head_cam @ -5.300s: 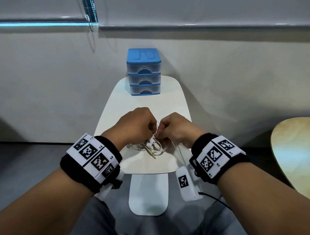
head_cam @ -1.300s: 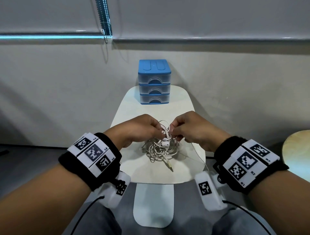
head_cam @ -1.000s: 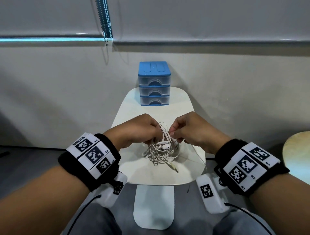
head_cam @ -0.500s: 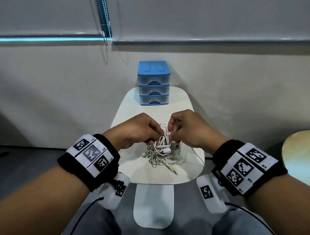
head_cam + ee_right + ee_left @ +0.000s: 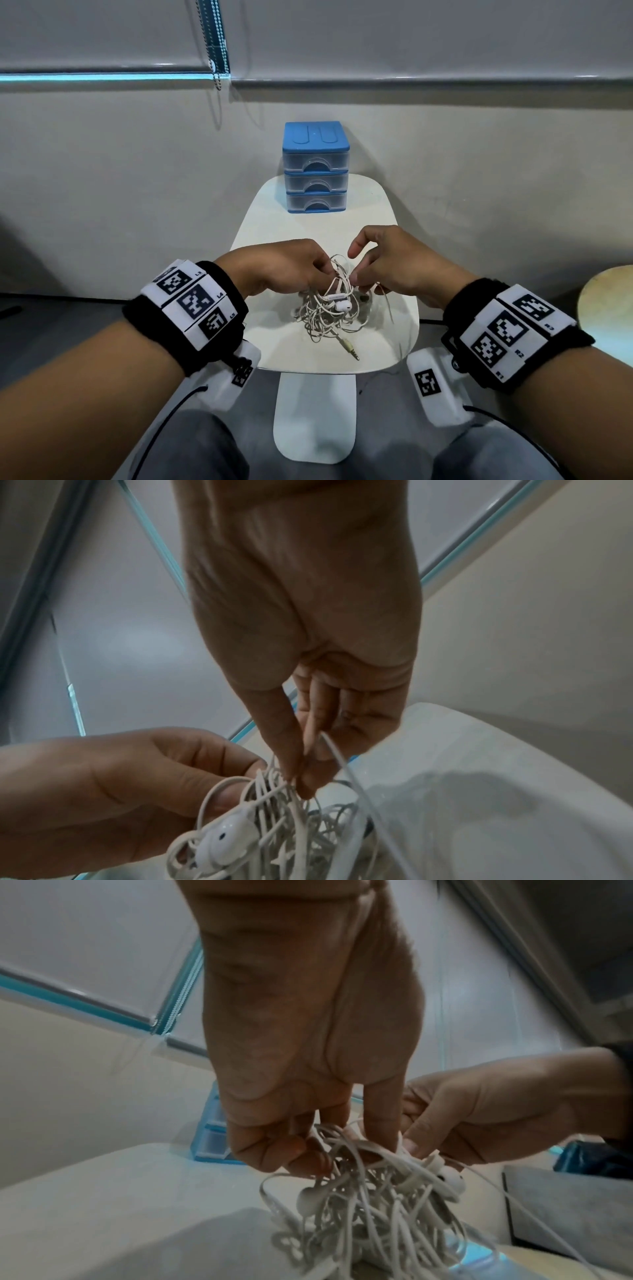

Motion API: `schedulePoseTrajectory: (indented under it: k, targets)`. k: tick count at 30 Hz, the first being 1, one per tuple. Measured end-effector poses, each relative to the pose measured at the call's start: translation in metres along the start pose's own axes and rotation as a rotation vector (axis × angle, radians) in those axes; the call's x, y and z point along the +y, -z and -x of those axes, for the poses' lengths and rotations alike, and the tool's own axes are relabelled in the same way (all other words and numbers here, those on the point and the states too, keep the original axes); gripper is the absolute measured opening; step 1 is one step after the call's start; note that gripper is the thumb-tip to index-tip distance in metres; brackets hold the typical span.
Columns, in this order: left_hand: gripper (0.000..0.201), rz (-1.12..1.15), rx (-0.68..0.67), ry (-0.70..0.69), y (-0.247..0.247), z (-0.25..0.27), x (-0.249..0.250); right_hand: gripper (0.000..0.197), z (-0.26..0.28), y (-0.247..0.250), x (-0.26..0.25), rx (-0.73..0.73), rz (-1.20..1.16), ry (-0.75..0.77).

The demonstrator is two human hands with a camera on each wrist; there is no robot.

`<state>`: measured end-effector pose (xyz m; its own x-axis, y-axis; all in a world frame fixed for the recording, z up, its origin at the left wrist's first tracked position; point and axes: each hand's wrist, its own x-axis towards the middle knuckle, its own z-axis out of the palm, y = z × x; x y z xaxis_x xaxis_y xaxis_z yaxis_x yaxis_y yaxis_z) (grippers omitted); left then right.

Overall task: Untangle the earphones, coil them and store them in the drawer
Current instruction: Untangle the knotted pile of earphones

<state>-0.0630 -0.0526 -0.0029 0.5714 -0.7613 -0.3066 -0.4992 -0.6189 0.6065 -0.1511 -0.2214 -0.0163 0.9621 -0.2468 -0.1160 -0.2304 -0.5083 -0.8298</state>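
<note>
both hands work one tangled bundle of white wired earphones (image 5: 327, 308) hanging just above the white rounded tabletop (image 5: 383, 219). left hand (image 5: 284, 270) pinches its upper loops; right hand (image 5: 394, 267) pinches a single strand, index finger lifted. behind stands a blue three-drawer plastic organiser (image 5: 315, 168), drawers closed.

Black wristbands (image 5: 186, 310) with square-coded tags
</note>
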Motion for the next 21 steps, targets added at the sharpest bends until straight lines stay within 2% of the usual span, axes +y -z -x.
schedulePoseTrajectory:
  k: [5,9,10,12,15,18,21]
  targets:
    - [0.034,-0.334,0.012,-0.029,0.004,-0.002,0.007,0.025,-0.008,0.005,-0.002,0.054,0.143,-0.021]
    - [0.03,-0.506,0.081,-0.044,0.004,-0.003,0.012,0.02,-0.011,0.001,-0.01,0.25,0.212,0.139]
    - [0.029,-0.519,0.092,-0.053,0.006,-0.002,0.013,0.018,-0.012,-0.001,-0.012,0.246,0.143,0.19]
    - [0.025,-0.478,0.106,-0.108,0.012,0.001,0.012,0.013,-0.01,-0.007,-0.012,0.143,0.005,0.245]
    - [0.027,-0.38,0.151,-0.166,0.022,0.008,0.008,0.015,-0.006,-0.012,-0.01,0.028,-0.067,0.206]
    - [0.031,-0.342,0.158,-0.174,0.026,0.015,0.011,0.025,-0.007,-0.013,-0.013,0.094,-0.114,0.19]
    - [0.028,-0.326,0.201,-0.125,0.029,0.018,0.013,0.023,-0.01,-0.014,-0.014,0.132,0.038,0.256]
